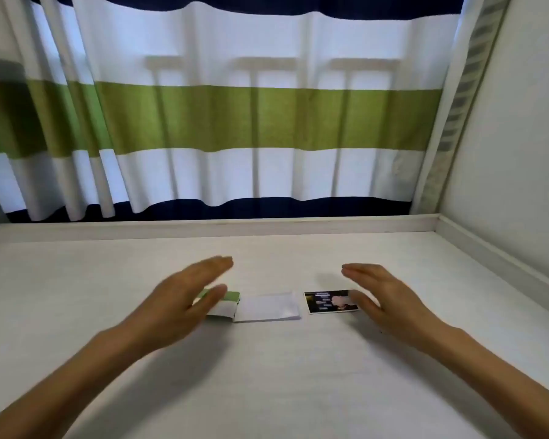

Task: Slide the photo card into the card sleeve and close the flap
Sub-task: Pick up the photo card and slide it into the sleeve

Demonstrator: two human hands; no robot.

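Observation:
A clear card sleeve lies flat on the white table, its green-and-white flap at the left end, partly under my left thumb. Just right of the sleeve lies a dark photo card, face up. My left hand hovers over the flap end with fingers stretched and apart, holding nothing. My right hand hovers at the card's right edge, fingers out, thumb covering the card's right corner, nothing gripped.
A raised white ledge runs along the table's far edge and down the right side. A striped white, green and navy curtain hangs behind it. A white wall stands at the right.

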